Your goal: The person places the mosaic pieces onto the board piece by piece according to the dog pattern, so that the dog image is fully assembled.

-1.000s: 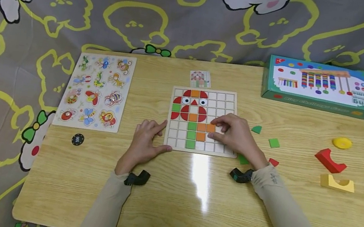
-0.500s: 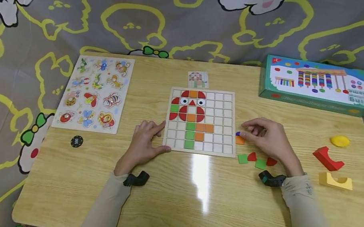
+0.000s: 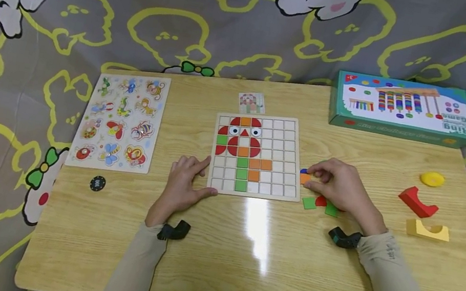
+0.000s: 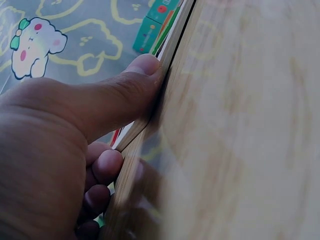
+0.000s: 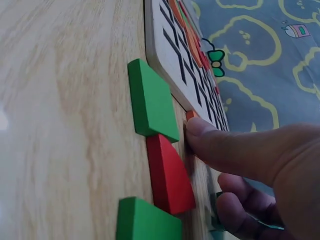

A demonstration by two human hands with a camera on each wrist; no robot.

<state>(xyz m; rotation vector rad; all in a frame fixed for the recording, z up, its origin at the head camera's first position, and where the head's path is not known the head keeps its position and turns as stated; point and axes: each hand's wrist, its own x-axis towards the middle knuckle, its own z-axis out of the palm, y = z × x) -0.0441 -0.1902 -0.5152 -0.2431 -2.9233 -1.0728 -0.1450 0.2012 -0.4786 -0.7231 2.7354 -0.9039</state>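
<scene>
A wooden grid board (image 3: 275, 173) lies mid-table, partly filled with red, green and orange pieces and two eye tiles. At its near left corner, my left hand (image 3: 183, 186) holds the board, thumb on the front edge and index finger on the left edge. Just off the right edge, my right hand (image 3: 342, 188) pinches an orange square tile (image 3: 304, 179) between thumb and index finger. A blue piece (image 3: 304, 171) shows beside that tile, mostly hidden. Below the right hand lie green square tiles (image 5: 152, 102) and a red curved piece (image 5: 170, 175).
A small picture card (image 3: 251, 103) lies behind the board. To the left are an insect puzzle board (image 3: 118, 120) and a black round chip (image 3: 97, 183). A green game box (image 3: 405, 109), a red arch block (image 3: 418, 201), a yellow arch block (image 3: 427, 230) and a yellow disc (image 3: 432, 179) are at right.
My right hand has gone from the orange tiles on the board to the loose pieces at the right, then lowered onto the orange tile there. The left hand stays at the corner.
</scene>
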